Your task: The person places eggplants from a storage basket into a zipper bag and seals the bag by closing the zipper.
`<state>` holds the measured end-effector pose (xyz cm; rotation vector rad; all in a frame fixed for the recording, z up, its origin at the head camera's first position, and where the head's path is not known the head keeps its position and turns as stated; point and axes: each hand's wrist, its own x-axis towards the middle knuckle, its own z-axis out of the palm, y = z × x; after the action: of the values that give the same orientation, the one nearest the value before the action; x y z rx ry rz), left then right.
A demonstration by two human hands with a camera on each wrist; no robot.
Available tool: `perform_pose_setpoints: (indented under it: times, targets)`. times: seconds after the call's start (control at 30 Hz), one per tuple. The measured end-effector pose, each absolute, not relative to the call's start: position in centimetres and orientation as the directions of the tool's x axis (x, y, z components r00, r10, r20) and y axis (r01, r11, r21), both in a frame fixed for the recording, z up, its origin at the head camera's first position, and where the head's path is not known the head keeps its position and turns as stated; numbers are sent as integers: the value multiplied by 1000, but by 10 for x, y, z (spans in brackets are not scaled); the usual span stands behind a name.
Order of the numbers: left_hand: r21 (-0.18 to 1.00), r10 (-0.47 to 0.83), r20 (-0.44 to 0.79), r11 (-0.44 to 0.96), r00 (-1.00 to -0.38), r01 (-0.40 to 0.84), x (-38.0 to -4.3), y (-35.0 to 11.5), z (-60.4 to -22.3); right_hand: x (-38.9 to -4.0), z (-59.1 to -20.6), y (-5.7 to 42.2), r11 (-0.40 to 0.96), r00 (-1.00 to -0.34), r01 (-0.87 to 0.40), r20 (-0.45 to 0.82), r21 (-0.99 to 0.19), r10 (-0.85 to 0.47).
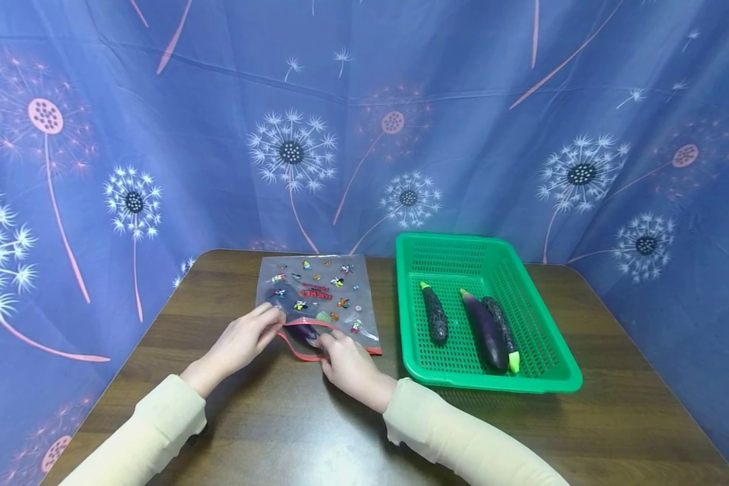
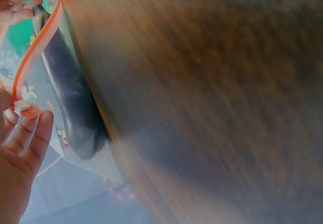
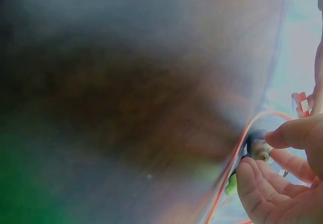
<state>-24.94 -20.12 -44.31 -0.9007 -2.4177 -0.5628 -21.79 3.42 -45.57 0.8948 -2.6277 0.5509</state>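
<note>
A clear zip bag (image 1: pixel 364 307) with cartoon prints and a red-orange edge lies flat, its mouth toward me. Inside the mouth is a dark purple eggplant (image 1: pixel 302 332), seen lengthwise through the plastic in the left wrist view. My left hand (image 1: pixel 249 335) pinches the bag's edge near the white slider (image 2: pixel 21 106). At the opening's other side, my right hand (image 1: pixel 354 368) has thumb and fingers about the eggplant's near end. Beside that end, a green tip (image 3: pixel 231 184) of another item shows in the bag.
Right of the bag stands a green plastic basket (image 1: pixel 405 317). It holds an eggplant (image 1: pixel 483 329) and two dark bumpy cucumbers, one at left (image 1: pixel 435 317) and one against the eggplant (image 1: pixel 503 325). A blue dandelion-print cloth (image 1: pixel 364 162) hangs behind the wooden table (image 1: pixel 267 432).
</note>
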Motion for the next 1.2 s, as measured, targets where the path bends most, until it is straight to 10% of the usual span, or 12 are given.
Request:
perform_pose_setpoints:
  times: [0.47, 1.2]
  targets:
    - [204, 475, 577, 704, -665, 680, -250, -200, -442, -222, -451, 20, 791, -698, -600, 408, 114, -588]
    - [214, 473, 581, 696, -662, 685, -253, -198, -443, -228, -448, 2, 798, -728, -583, 336, 156, -598]
